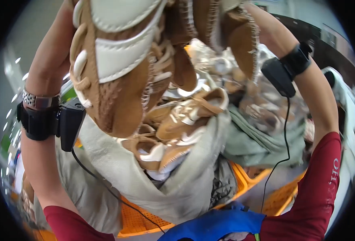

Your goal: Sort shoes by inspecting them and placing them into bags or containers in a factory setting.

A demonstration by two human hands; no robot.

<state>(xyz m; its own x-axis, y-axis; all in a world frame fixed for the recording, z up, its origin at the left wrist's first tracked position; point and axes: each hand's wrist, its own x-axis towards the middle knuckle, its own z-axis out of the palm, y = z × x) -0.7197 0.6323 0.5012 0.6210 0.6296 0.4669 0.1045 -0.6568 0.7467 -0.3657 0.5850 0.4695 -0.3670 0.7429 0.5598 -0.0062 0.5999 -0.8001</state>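
Observation:
A bunch of brown-and-white lace-up shoe uppers [121, 60] hangs in the air, close to me, between my raised arms. Whitish zigzag stitching runs along their lower edges, and no soles show on them. My left hand [55, 52] is at the left side of the bunch, its fingers hidden behind it. On the other side, my right hand [272, 30] reaches in behind the hanging pieces, its fingers also out of sight. Below them, a pale cloth sack [193, 188] with a folded-open mouth holds several similar shoe uppers [185, 120].
An orange plastic crate [143, 217] sits under the sack. Behind, to the right, is a green cloth sack [261, 146] with clear-bagged shoe pieces [261, 104] in it. Black cables [286, 128] trail from the devices on my wrists. More greyish cloth [77, 172] lies at left.

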